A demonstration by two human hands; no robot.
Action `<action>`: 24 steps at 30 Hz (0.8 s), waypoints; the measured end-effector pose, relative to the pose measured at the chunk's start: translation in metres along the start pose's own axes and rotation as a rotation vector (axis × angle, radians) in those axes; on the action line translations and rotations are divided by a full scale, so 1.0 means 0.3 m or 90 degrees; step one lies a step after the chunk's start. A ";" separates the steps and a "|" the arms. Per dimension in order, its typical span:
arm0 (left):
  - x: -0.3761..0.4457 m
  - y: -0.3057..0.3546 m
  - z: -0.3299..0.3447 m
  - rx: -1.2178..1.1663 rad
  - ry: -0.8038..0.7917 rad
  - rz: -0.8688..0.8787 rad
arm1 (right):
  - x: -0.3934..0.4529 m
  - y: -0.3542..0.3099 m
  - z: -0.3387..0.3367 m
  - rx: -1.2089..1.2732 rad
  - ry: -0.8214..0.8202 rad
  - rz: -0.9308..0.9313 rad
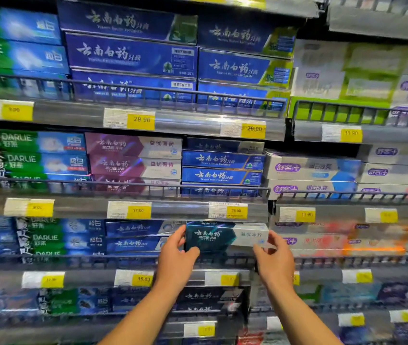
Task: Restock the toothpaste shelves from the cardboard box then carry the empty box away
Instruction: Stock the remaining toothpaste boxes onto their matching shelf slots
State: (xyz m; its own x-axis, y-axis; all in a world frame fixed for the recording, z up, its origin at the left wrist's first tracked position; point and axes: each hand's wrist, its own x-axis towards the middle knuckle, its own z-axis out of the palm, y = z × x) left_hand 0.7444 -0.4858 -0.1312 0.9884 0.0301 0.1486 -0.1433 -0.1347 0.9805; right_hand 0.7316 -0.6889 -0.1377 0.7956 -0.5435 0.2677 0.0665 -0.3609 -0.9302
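My hands grip a dark teal toothpaste carton [225, 236] by its two ends at a supermarket shelf rail [123, 258]: my left hand [176, 255] clamps its dark end, thumb across the front, while my right hand [274, 257] pinches its white end. The carton sits level just above the rail, beside blue toothpaste boxes [135, 236] to its left and directly below a yellow price tag [236, 210].
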 end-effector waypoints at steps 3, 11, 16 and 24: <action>-0.006 -0.003 0.011 -0.002 0.009 0.009 | 0.020 0.003 -0.005 0.002 -0.021 -0.001; 0.012 0.004 0.013 0.007 0.019 0.010 | 0.034 -0.004 -0.029 0.053 -0.079 0.040; 0.038 0.006 0.026 0.051 0.030 0.007 | 0.035 0.008 -0.016 0.065 -0.104 0.060; 0.048 -0.006 0.045 0.078 0.045 0.008 | 0.034 0.006 -0.011 0.067 -0.121 0.040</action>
State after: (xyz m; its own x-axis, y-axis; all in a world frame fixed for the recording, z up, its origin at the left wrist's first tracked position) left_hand 0.7597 -0.4985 -0.1325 0.9801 0.0963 0.1735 -0.1442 -0.2545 0.9562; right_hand 0.7380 -0.6975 -0.1357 0.8985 -0.4065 0.1657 0.0677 -0.2445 -0.9673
